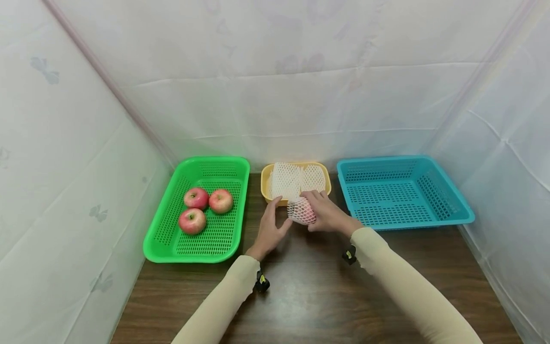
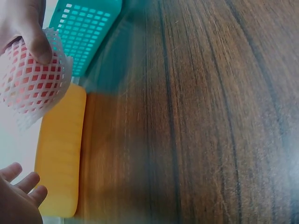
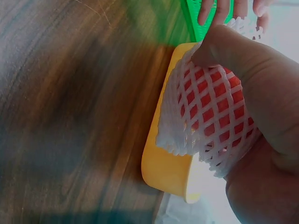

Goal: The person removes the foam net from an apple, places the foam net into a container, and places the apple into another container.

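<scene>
My right hand point(image 1: 326, 211) grips an apple point(image 3: 209, 109) that sits inside a white foam net sleeve point(image 1: 300, 210), in front of the small yellow basket point(image 2: 60, 154). In the right wrist view the thumb lies across the netting, and red skin shows through the diamond gaps. One end of the sleeve extends loosely past the fruit. My left hand point(image 1: 268, 233) is just left of the wrapped apple, thumb and fingers spread apart. The left wrist view shows its fingertips point(image 2: 31, 183) separated from the netting. White foam nets point(image 1: 285, 179) lie in the yellow basket.
A green basket point(image 1: 241, 224) on the left holds three bare apples point(image 1: 192, 221). To the right stands a blue basket point(image 1: 408, 223) with perforated walls. All sit on a dark wooden table point(image 1: 309, 296), with pale curtains point(image 1: 301, 105) behind and at both sides.
</scene>
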Action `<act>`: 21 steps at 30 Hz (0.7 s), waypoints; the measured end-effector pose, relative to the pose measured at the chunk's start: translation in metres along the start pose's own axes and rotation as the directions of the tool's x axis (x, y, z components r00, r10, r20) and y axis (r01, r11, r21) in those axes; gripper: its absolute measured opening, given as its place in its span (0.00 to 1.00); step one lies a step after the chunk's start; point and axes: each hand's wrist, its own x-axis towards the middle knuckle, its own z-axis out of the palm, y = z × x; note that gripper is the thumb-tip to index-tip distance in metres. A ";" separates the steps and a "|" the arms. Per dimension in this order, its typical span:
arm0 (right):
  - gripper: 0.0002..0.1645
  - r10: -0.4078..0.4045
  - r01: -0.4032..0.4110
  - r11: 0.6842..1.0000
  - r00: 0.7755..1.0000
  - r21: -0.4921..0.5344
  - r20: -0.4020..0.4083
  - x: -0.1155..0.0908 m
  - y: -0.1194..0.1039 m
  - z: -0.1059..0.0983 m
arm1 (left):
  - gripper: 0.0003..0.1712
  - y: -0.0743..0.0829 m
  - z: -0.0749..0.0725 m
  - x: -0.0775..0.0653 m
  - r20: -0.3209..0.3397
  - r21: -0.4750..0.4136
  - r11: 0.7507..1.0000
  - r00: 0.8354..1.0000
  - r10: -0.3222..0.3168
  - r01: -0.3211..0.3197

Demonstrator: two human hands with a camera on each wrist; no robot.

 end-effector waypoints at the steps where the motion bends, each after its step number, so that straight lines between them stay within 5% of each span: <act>1: 0.58 0.000 0.000 1.000 1.000 0.002 0.001 0.000 0.000 0.001 | 0.40 0.000 0.000 0.000 -0.002 -0.004 1.000 1.000 0.003 -0.003; 21: 0.57 -0.051 0.051 0.998 0.999 -0.044 0.014 0.000 -0.003 0.021 | 0.39 -0.004 -0.007 -0.010 0.011 -0.025 0.999 0.999 -0.035 0.035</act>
